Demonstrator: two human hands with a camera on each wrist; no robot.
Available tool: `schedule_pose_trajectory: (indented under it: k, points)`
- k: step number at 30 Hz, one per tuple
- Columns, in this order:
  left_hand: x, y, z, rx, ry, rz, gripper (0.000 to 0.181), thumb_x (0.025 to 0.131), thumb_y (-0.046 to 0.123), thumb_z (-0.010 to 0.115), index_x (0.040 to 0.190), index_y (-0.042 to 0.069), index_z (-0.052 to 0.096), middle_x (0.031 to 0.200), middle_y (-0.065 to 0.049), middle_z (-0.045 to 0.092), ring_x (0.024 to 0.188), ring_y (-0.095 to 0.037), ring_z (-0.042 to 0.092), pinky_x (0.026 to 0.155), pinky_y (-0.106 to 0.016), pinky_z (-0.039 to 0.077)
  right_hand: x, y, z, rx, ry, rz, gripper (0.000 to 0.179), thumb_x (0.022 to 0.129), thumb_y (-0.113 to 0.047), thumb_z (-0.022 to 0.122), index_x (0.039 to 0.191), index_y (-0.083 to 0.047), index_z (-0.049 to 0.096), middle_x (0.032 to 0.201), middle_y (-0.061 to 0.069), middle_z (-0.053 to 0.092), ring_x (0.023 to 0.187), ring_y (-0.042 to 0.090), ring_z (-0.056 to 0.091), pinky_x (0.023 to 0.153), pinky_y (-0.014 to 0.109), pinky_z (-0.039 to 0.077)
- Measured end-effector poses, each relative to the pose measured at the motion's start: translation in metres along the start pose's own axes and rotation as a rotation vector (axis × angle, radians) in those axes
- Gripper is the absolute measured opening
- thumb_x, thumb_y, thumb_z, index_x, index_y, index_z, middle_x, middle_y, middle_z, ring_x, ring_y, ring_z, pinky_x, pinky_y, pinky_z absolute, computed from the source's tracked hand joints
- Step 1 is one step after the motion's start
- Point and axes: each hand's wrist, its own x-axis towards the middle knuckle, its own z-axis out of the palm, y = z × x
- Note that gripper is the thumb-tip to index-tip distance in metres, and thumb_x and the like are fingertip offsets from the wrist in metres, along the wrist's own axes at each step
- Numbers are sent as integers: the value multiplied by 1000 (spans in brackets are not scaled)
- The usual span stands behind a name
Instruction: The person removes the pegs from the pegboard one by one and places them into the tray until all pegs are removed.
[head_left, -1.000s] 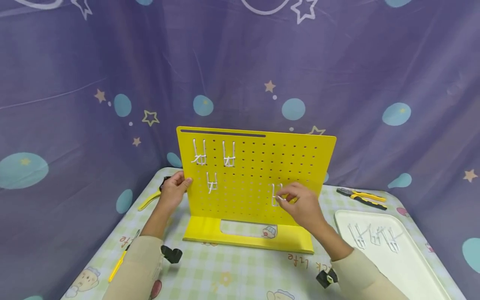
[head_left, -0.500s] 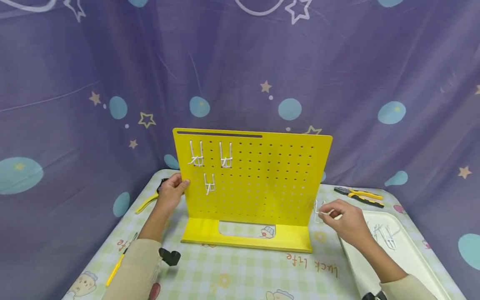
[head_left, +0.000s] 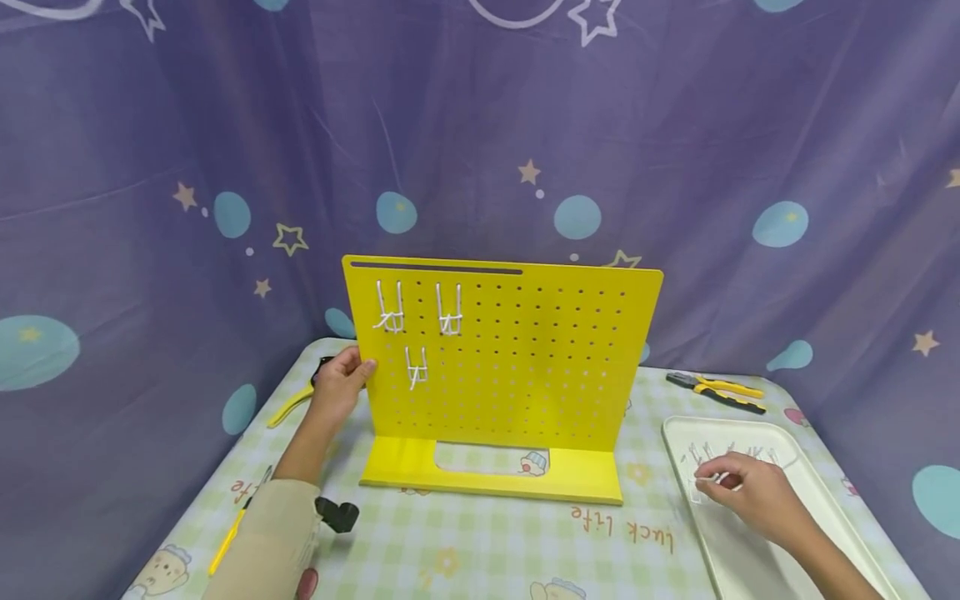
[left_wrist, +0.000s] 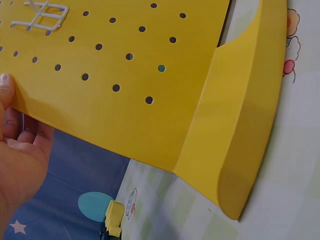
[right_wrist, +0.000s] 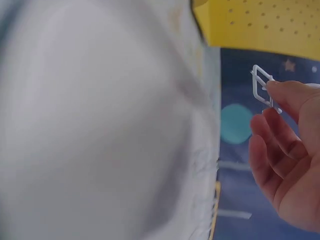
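Head: checked tablecloth (head_left: 405, 542), curtain (head_left: 465, 142); left hand (head_left: 341, 382) round pegboard (head_left: 508, 360), right hand's (head_left: 756, 493) pinch on hook (right_wrist: 255, 87)

Head: looked forward and down over the table (head_left: 495, 533), pegboard (head_left: 502, 379) mid-frame.
Left wrist: sat close, turned sideways, pegboard across upper frame.
Right wrist: looked past a near, blurred pale surface (right_wrist: 100, 130), frame left.
All shared: pegboard, upper right for right wrist.

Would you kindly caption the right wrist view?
Right hand pinches a white wire hook, yellow pegboard at upper right.
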Motion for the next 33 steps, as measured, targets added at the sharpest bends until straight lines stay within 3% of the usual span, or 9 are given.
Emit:
schedule_pose_trajectory:
  k: [8,17,23,33]
  points:
    - [0,0,-1,-8,-4,8,40,104,39,58,128,8,63,92,16,65,91,-8,59,82,-18,52,-25,31,6,-27,26,-41,23,72,-12,89,79,-28,74,70,-22,66,62,-13,54,56,23,45]
    - [1,1,-2,1,-7,2,41,104,40,57,129,7,63,95,13,66,91,-8,60,89,-30,54,-29,40,1,-67,-42,59,18,73,-16,88,79,-25,73,69,-17,69,62,-12,54,59,23,45]
    - [2,0,-1,8,-1,-8,43,103,42,57,129,9,63,98,12,67,93,-8,60,85,-23,53,-26,37,-11,-84,-84,101,16,76,-20,87,86,-20,75,75,-12,72,63,-11,54,59,23,45]
    - [2,-1,-1,3,-2,-8,42,103,41,57,130,9,63,96,14,67,93,-8,60,83,-18,52,-13,21,-31,-60,71,18,12,82,-18,84,91,-20,77,78,-16,72,66,-14,56,55,23,44]
